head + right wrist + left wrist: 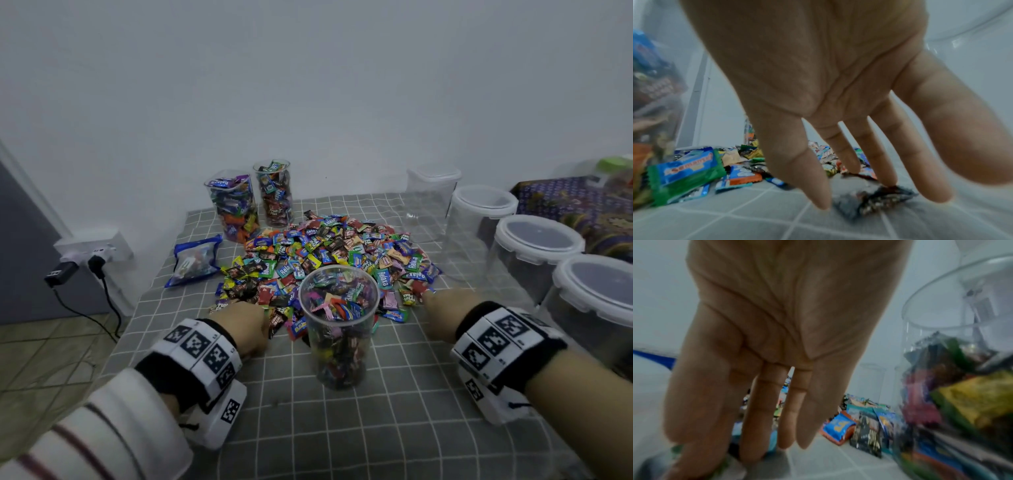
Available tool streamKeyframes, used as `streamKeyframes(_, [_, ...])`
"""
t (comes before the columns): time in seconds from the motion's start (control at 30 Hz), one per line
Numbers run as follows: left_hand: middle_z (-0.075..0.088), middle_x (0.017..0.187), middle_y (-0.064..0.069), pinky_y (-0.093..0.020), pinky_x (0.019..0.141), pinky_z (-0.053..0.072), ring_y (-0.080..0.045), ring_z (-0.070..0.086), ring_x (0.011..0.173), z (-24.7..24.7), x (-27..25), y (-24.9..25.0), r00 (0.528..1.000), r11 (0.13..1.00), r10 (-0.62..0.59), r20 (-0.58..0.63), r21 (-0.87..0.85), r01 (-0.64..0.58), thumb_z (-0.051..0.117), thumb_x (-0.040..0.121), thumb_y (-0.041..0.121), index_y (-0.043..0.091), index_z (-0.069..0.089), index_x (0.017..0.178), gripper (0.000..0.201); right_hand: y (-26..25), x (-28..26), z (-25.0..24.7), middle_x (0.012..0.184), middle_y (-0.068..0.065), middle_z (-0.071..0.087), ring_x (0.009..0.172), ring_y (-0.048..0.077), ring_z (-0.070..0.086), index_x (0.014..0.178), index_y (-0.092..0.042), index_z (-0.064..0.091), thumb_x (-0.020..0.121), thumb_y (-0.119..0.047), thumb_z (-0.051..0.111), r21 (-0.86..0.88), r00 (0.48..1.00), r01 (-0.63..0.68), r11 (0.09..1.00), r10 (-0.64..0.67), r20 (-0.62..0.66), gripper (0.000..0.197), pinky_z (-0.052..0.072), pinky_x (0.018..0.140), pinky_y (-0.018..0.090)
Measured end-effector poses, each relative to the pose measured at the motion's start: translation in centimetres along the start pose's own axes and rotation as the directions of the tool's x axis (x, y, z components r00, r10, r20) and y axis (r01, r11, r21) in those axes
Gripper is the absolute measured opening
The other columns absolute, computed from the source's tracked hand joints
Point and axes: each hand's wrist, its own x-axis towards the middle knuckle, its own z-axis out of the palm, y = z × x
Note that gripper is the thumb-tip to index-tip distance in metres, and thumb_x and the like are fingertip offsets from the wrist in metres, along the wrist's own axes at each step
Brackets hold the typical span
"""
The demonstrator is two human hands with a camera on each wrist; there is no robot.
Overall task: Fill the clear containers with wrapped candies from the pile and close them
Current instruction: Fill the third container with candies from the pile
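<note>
Reaching both hands into the candy pile (329, 253) | left hand (244, 325) and right hand (442, 308): grip wide, fingers spread, holding nothing | near container (337, 325) on table, nearly full, lidless | next: scoop, drop in, find lid.

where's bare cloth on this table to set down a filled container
Bare checked cloth lies in front of the near open container, between the two wrists, and left of the blue bag toward the table edge. Crowded: the candy pile mid-table and the lidded tubs along the right.
</note>
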Motion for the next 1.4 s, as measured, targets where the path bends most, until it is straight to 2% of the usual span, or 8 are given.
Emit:
streamKeyframes(0.2, [0.064,0.112,-0.011,-0.033,0.086,0.046,-0.027,0.059,0.105,0.9,1.1,1.0,0.997,0.998,0.013,-0.074,0.056,-0.008,0.044,0.093,0.01,0.01,0.063,0.109,0.026,-0.8,1.2,-0.2,0.122,0.008,0.06,0.112,0.023,0.058,0.122,-0.011,0.053,0.095,-0.019,0.043,0.04,0.998,0.017,0.999,-0.019,0.064,0.03,0.046,0.088,0.029])
streamKeyframes(0.43, [0.066,0.101,-0.004,-0.03,0.082,0.048,-0.02,0.059,0.091,1.1,2.7,1.6,0.984,0.976,0.048,-0.173,-0.2,-0.083,0.046,0.096,0.023,0.014,0.065,0.102,0.022,-3.4,3.3,-1.1,0.115,0.008,0.062,0.105,0.025,0.06,0.117,-0.014,0.055,0.088,-0.029,0.058,0.346,0.994,0.102,0.933,-0.108,-0.004,0.033,0.047,0.084,0.029])
streamKeyframes(0.6, [0.06,0.075,0.009,-0.016,0.055,0.041,-0.004,0.053,0.062,-0.7,1.5,0.6,0.976,0.902,0.056,-0.212,-0.408,-0.14,0.055,0.093,0.023,0.018,0.067,0.095,0.013,-4.6,4.1,-1.3,0.107,0.004,0.064,0.093,0.021,0.061,0.112,-0.021,0.055,0.081,-0.034,0.064,0.519,0.983,0.182,0.835,-0.164,-0.079,0.034,0.054,0.083,0.04])
streamKeyframes(0.83, [0.065,0.078,-0.002,-0.015,0.046,0.044,-0.012,0.058,0.06,-0.9,-1.3,-1.7,0.997,0.984,0.02,0.075,-0.178,-0.006,0.052,0.091,0.015,0.014,0.061,0.079,0.015,-3.1,1.6,-1.9,0.117,0.008,0.059,0.101,0.022,0.055,0.118,-0.014,0.051,0.092,-0.03,0.055,0.497,0.986,0.162,0.852,-0.152,-0.061,0.031,0.045,0.079,0.028])
streamKeyframes(0.97, [0.061,0.07,0.001,-0.018,0.046,0.043,-0.01,0.054,0.054,-0.3,-1.5,-2.4,0.995,0.995,-0.033,0.098,-0.09,0.042,0.057,0.086,0.012,0.016,0.062,0.076,0.012,-2.9,0.8,-2.1,0.123,0.009,0.056,0.104,0.022,0.055,0.126,-0.013,0.047,0.092,-0.03,0.054,0.482,0.985,0.159,0.862,-0.169,-0.023,0.039,0.048,0.08,0.029])
streamKeyframes(1.2, [0.061,0.09,-0.006,-0.015,0.049,0.038,-0.01,0.049,0.06,0.2,-1.8,-3.5,0.986,0.991,-0.128,0.105,0.049,0.123,0.054,0.093,0.029,0.004,0.065,0.109,0.031,-2.4,0.6,-1.6,0.119,0.008,0.056,0.099,0.019,0.053,0.116,-0.011,0.051,0.093,-0.032,0.053,0.464,0.988,0.143,0.874,-0.156,-0.01,0.03,0.047,0.085,0.03])
streamKeyframes(1.33, [0.059,0.094,-0.002,-0.022,0.073,0.047,-0.015,0.054,0.076,0.3,-1.8,-3.8,0.98,0.982,-0.167,0.11,0.11,0.155,0.05,0.095,0.029,0.006,0.063,0.114,0.033,-2.4,0.6,-1.6,0.114,0.007,0.057,0.099,0.02,0.053,0.114,-0.01,0.053,0.095,-0.029,0.048,0.411,0.986,0.146,0.9,-0.168,0.018,0.027,0.044,0.084,0.029])
streamKeyframes(1.4, [0.062,0.098,-0.002,-0.027,0.085,0.049,-0.017,0.056,0.086,0.3,-1.4,-3.6,0.981,0.98,-0.143,0.129,0.156,0.122,0.053,0.093,0.029,0.01,0.066,0.112,0.03,-2.5,0.8,-1.5,0.101,0.006,0.054,0.089,0.018,0.049,0.1,-0.013,0.056,0.097,-0.024,0.044,0.372,0.979,0.143,0.917,-0.187,0.083,0.017,0.039,0.076,0.024])
